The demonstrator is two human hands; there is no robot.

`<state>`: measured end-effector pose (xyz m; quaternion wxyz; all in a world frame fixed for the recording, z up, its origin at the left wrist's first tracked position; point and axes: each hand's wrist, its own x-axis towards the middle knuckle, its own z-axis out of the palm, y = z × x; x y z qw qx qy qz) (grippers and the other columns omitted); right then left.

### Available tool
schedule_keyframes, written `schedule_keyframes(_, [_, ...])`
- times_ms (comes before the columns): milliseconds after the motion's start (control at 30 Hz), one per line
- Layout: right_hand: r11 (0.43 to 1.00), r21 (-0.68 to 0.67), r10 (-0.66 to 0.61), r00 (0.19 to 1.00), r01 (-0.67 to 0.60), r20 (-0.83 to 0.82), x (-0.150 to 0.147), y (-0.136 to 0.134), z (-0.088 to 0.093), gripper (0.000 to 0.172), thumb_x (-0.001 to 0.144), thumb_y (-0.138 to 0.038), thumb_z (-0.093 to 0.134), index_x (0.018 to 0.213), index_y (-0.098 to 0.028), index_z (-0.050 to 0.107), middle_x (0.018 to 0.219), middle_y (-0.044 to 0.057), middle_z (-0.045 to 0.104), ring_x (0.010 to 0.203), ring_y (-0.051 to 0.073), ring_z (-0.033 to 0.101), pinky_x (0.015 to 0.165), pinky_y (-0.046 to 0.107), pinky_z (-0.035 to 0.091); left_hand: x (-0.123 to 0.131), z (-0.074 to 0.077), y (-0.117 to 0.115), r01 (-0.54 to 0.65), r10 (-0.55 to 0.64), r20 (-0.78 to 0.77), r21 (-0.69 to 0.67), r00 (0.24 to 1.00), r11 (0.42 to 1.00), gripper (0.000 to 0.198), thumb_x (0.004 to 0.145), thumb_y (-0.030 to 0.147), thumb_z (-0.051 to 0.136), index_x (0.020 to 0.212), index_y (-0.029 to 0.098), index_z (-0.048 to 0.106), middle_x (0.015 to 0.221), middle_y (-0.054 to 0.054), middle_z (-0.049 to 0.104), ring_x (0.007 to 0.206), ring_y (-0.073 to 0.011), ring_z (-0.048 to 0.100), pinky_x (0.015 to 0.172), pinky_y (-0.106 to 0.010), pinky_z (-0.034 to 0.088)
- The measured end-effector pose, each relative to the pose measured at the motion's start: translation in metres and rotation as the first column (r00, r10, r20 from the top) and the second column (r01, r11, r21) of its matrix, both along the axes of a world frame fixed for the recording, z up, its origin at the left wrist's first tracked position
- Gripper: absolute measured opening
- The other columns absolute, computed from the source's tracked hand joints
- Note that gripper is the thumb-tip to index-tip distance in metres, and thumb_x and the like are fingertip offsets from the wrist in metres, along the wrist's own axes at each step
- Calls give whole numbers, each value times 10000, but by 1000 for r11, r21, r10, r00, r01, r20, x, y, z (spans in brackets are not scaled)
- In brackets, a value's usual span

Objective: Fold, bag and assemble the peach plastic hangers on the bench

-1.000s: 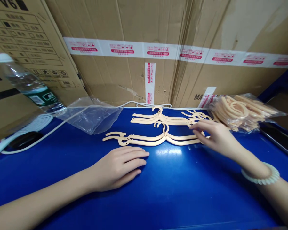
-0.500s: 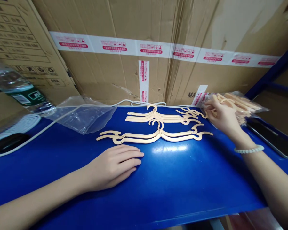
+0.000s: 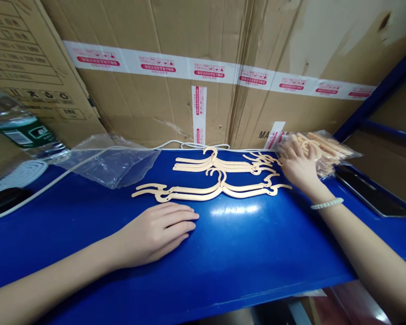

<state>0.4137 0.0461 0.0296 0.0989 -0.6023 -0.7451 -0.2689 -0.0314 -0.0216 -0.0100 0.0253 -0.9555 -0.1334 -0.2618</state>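
My left hand (image 3: 162, 232) lies palm down on the blue tabletop, fingers stretched out and holding nothing. Just beyond it are two pale plastic folding hangers (image 3: 196, 195), laid one before the other with hooks pointing away. Behind them, a second group of similar hangers (image 3: 192, 166) lies close together. Several small curved hanger arms (image 3: 262, 158) are bunched at its right end. At the far right my right hand (image 3: 301, 169) is at a clear plastic bag of hanger parts (image 3: 331, 146), fingers bent in among the pieces. What its fingertips grip is hidden.
Cardboard boxes (image 3: 138, 104) wall off the back. To the left are a crumpled clear bag (image 3: 118, 164), a water bottle (image 3: 27, 128), a black mouse (image 3: 5, 201) and a white cable (image 3: 71, 170). A phone (image 3: 372, 192) lies right of my right arm.
The view has shifted slightly, so most things sit a little further left. My right hand stays at the bag, its fingers slightly moved among the parts. My left hand keeps its place on the table.
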Motion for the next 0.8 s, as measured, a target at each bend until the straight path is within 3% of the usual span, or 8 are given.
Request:
schedule_keyframes(133, [999, 0, -49, 995, 49, 87, 3, 3, -7, 379, 985, -161, 390, 1134, -139, 738, 1464, 211, 556, 1558, 403, 160, 1167, 745, 90, 0, 1, 0, 11, -11, 2, 12, 1000, 1000, 227, 1011, 140, 506, 1128, 157, 700, 1179, -83, 758, 1087, -231, 720, 953, -382, 597])
schedule_keyframes(400, [996, 30, -84, 985, 80, 154, 13, 15, -21, 390, 953, -118, 400, 1130, -120, 747, 1435, 207, 571, 1543, 404, 170, 1169, 749, 91, -1, -1, 0, 3, -3, -13, 5, 1000, 1000, 231, 1005, 140, 505, 1129, 163, 699, 1202, -87, 749, 1089, -242, 717, 946, -393, 595])
schedule_keyframes(600, [996, 38, -83, 981, 77, 173, 16, 14, -22, 410, 957, -116, 386, 1188, -99, 723, 1397, 228, 584, 1527, 408, 208, 1163, 738, 123, -1, -2, 0, 2, -3, -23, -22, 1000, 1000, 228, 1005, 141, 504, 1134, 161, 691, 1213, -91, 742, 1101, -247, 710, 956, -401, 590])
schedule_keyframes(800, [996, 24, -91, 984, 88, 155, 14, 11, -21, 384, 959, -141, 399, 1118, -130, 748, 1405, 220, 578, 1537, 410, 166, 1149, 736, 124, -1, -1, 0, 4, -5, -26, -39, 1000, 999, 221, 994, 132, 519, 1133, 161, 688, 1218, -96, 738, 1101, -256, 710, 953, -405, 586])
